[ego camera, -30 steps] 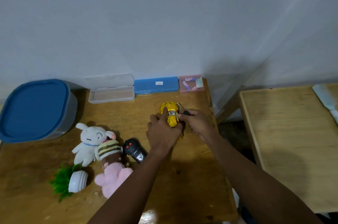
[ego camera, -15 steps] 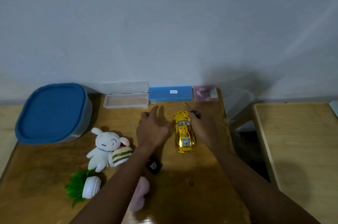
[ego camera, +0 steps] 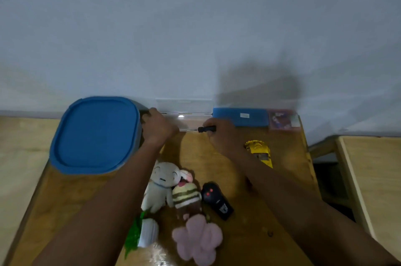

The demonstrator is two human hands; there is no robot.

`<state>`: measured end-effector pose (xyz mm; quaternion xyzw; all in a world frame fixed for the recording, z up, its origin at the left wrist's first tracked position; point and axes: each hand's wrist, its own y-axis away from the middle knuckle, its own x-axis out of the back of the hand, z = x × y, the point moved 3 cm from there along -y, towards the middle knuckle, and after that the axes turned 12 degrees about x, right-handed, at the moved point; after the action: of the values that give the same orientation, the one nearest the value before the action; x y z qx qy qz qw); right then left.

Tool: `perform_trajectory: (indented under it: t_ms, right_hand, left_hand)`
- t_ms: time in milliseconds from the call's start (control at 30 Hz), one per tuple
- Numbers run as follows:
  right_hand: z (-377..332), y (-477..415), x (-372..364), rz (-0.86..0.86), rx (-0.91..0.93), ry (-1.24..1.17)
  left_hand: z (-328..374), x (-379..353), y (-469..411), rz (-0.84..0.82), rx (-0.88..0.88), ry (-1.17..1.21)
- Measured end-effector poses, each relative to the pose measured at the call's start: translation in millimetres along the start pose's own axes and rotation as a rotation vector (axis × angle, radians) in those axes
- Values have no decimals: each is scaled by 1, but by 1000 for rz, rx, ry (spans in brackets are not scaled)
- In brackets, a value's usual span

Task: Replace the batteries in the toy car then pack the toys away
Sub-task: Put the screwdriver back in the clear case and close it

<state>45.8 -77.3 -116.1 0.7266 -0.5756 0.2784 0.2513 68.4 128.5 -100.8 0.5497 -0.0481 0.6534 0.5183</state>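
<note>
The yellow toy car (ego camera: 259, 152) sits on the wooden table (ego camera: 65, 196) at the right, partly hidden by my right forearm. My right hand (ego camera: 221, 135) is shut on a black-handled screwdriver (ego camera: 206, 129), whose shaft points left over the clear plastic case (ego camera: 191, 117) at the wall. My left hand (ego camera: 159, 127) grips the left end of that case, its thumb against the blue-lidded grey container (ego camera: 95, 133). A black remote control (ego camera: 217, 199), a white bunny plush (ego camera: 161, 183), a striped plush (ego camera: 186, 197) and a pink plush (ego camera: 197, 240) lie between my forearms.
A blue case (ego camera: 239, 117) and a small pink box (ego camera: 282, 119) stand along the wall to the right of the clear case. A green toy plant in a white pot (ego camera: 144, 233) lies near the front edge. A second wooden table (ego camera: 373, 179) stands across a gap at the right.
Both hands have left the yellow car and moved back-left to the clear case, the right one carrying the screwdriver. The view has swung left.
</note>
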Motion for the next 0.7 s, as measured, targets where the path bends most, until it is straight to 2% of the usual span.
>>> perform_trajectory:
  t_ms: [100, 200, 300, 467, 633, 700]
  right_hand:
    - [-15, -14, -11, -18, 69, 32]
    - [-22, -25, -20, 39, 120, 9]
    - [-14, -31, -21, 76, 47, 58]
    - [-10, -37, -25, -22, 3, 187]
    - [-12, -39, -30, -57, -29, 164]
    - [-12, -37, -31, -19, -31, 153]
  left_hand:
    - [-4, -2, -12, -57, -85, 104]
    - [-11, -7, -23, -81, -159, 181]
    - [-17, -9, -28, -83, -232, 288]
    - [-20, -9, -29, -78, -270, 354]
    - [-23, -11, -32, -33, -326, 405]
    - [-25, -12, -34, -21, -341, 412]
